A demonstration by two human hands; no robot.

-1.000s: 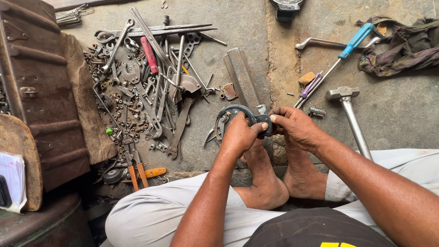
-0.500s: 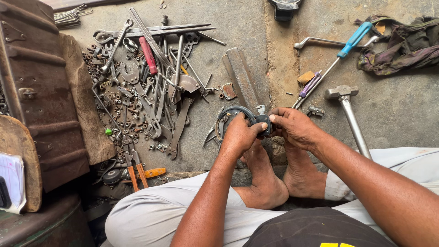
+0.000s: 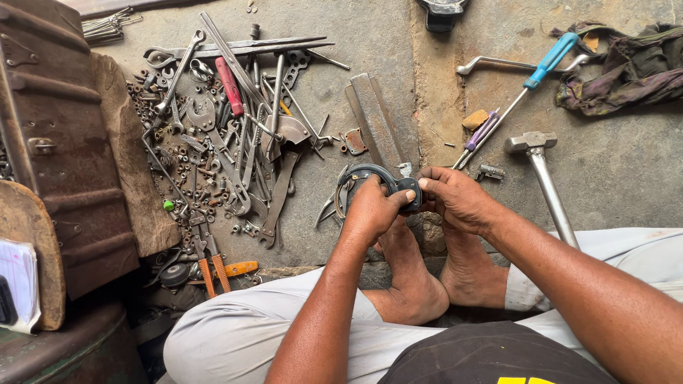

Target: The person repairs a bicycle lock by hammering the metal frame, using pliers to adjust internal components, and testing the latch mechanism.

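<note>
Centrally, item one: a dark curved metal part (image 3: 370,173) with a round black end, clasped between both hands just above the person's bare feet (image 3: 427,277). Left hand (image 3: 373,210) wraps its near side, thumb pressed to the round end; right hand (image 3: 455,199) closes on the same end from the other side, fingertips meeting the left thumb (both grips tight on the part, nothing else held).

Item two: two flat steel bars (image 3: 373,121), lying side by side on the concrete floor (image 3: 626,178) just beyond the part.

Item three: a hammer (image 3: 544,181) with a metal shaft, right of the hands, head pointing away.

Item four: a blue-handled screwdriver (image 3: 541,67) and a purple-handled one (image 3: 480,131), near the hammer head; a crumpled rag (image 3: 626,71) further right.

Item five: a dense scatter of spanners, nuts and bolts (image 3: 213,149), left of the bars, with a red-handled tool (image 3: 229,85) among them and orange-handled pliers (image 3: 210,259) at its near edge.

Item six: a rusty metal box (image 3: 57,142) at far left, a worn wooden board (image 3: 131,163) leaning beside it.
</note>
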